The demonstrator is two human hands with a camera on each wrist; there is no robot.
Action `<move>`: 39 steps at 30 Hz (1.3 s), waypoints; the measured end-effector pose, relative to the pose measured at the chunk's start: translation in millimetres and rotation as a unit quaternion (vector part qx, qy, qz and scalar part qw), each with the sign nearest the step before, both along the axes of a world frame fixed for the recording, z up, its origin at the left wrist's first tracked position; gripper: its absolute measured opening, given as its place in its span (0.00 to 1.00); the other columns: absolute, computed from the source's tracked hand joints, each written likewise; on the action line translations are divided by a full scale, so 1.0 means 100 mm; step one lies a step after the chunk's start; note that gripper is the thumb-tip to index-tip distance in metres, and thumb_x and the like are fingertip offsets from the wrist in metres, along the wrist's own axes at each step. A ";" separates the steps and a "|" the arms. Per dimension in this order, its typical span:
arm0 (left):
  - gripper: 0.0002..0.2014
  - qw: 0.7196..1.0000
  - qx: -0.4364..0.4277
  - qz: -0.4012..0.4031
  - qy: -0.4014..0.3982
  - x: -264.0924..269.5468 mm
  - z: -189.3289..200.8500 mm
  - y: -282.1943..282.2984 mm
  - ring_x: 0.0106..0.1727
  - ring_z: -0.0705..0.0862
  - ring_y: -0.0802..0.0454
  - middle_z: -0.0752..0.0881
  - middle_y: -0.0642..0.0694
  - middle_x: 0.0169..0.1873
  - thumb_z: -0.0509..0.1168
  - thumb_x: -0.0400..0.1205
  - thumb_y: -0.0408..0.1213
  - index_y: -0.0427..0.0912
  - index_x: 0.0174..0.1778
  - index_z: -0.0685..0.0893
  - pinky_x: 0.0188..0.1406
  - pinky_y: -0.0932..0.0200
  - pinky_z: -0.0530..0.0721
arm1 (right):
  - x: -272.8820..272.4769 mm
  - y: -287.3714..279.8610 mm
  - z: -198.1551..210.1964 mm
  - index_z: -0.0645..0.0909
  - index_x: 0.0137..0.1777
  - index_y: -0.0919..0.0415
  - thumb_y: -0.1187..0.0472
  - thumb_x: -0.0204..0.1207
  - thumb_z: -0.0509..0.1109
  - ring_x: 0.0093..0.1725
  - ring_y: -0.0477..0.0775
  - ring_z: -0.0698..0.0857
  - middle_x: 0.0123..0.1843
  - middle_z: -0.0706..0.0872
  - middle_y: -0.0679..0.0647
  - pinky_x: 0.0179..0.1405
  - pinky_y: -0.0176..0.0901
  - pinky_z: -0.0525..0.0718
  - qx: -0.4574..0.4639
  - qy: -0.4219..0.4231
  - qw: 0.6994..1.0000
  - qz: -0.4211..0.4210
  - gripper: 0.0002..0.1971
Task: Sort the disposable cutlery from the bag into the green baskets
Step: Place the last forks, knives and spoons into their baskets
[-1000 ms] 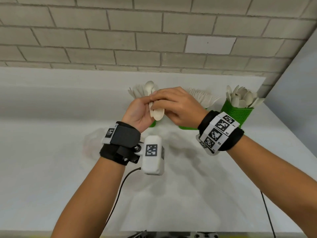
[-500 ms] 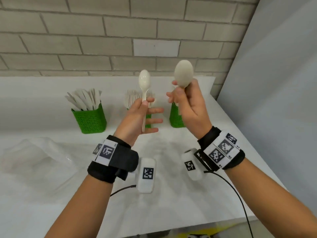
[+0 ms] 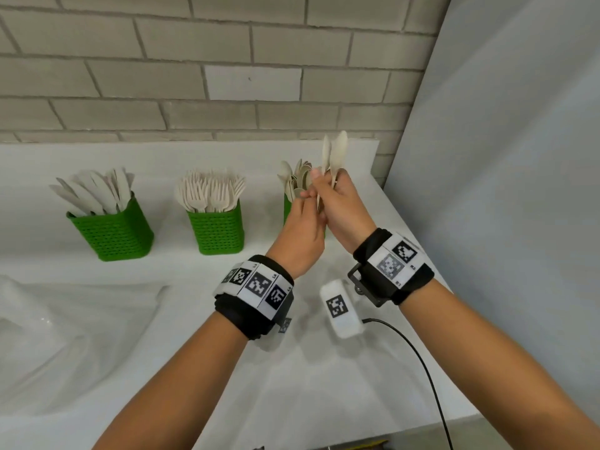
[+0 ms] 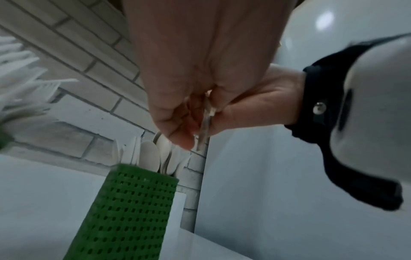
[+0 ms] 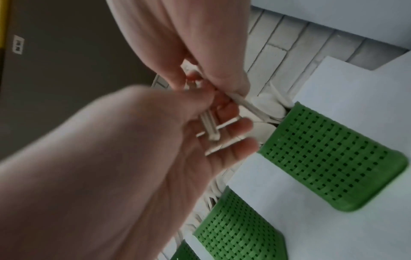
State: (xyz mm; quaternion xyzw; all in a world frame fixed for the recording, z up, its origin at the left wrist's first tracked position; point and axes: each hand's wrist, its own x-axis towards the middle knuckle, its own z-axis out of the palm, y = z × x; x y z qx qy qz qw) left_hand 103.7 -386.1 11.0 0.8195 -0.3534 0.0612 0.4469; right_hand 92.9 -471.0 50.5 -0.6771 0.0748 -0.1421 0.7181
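Observation:
Two pale disposable spoons (image 3: 336,154) stand bowl-up in my right hand (image 3: 328,186), which pinches their handles (image 5: 211,126) together. My left hand (image 3: 306,198) lies against the lower handle ends with fairly straight fingers (image 5: 240,139), touching them without gripping. Both hands hover just in front of the rightmost green basket (image 3: 287,209), which holds several spoons (image 4: 149,156) and is mostly hidden behind them. Its mesh wall shows in the left wrist view (image 4: 133,211) and the right wrist view (image 5: 329,158).
A green basket of forks (image 3: 216,232) stands mid-table and one of knives (image 3: 110,228) at left. The clear plastic bag (image 3: 65,319) lies crumpled at the near left. A brick wall runs behind; a grey panel bounds the right. A black cable (image 3: 422,368) trails from my right wrist.
Half a second ago each hand held one spoon apart. Now both spoons are together in my right hand, my left hand has let go, and both hands have moved to the spoon basket.

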 end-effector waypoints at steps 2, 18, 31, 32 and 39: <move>0.18 1.000 0.001 0.001 0.005 0.03 0.00 -0.07 0.66 0.74 0.36 0.72 0.29 0.65 0.50 0.85 0.27 0.26 0.71 0.65 0.67 0.52 0.73 | 0.06 -0.02 0.02 0.67 0.44 0.57 0.56 0.83 0.62 0.43 0.51 0.82 0.36 0.79 0.53 0.54 0.49 0.83 0.039 0.003 0.999 -0.020 0.09; 0.21 0.988 0.082 0.128 -0.019 0.26 -0.04 -0.03 0.43 0.80 0.30 0.75 0.33 0.58 0.48 0.87 0.31 0.36 0.77 0.57 0.38 0.40 0.77 | 0.37 -0.26 0.38 0.59 0.74 0.57 0.64 0.73 0.73 0.17 0.42 0.79 0.34 0.82 0.55 0.22 0.30 0.80 -0.337 -0.040 0.941 -0.010 0.34; 0.66 0.972 -0.021 0.145 0.185 0.64 -0.23 0.17 0.81 0.53 0.42 0.53 0.36 0.79 0.81 0.61 0.51 0.43 0.82 0.37 0.80 0.46 0.55 | 0.56 -0.84 0.65 0.62 0.69 0.58 0.66 0.73 0.71 0.23 0.46 0.81 0.46 0.83 0.69 0.23 0.39 0.81 -0.282 -0.121 0.939 -0.157 0.28; 0.65 0.974 -0.018 0.152 0.169 0.64 -0.21 0.16 0.82 0.49 0.43 0.49 0.37 0.80 0.80 0.62 0.52 0.44 0.82 0.38 0.79 0.48 0.51 | 0.59 -0.85 0.65 0.61 0.71 0.58 0.66 0.73 0.71 0.28 0.52 0.84 0.46 0.83 0.68 0.27 0.43 0.84 -0.321 -0.106 0.931 -0.137 0.29; 0.43 0.999 -0.035 -0.003 0.005 0.51 0.16 -0.15 0.75 0.68 0.48 0.70 0.43 0.75 0.61 0.76 0.59 0.40 0.81 0.53 0.74 0.49 0.68 | 0.56 -0.53 0.48 0.41 0.83 0.54 0.64 0.73 0.74 0.59 0.51 0.84 0.72 0.76 0.59 0.57 0.43 0.84 -0.299 -0.116 0.947 -0.001 0.49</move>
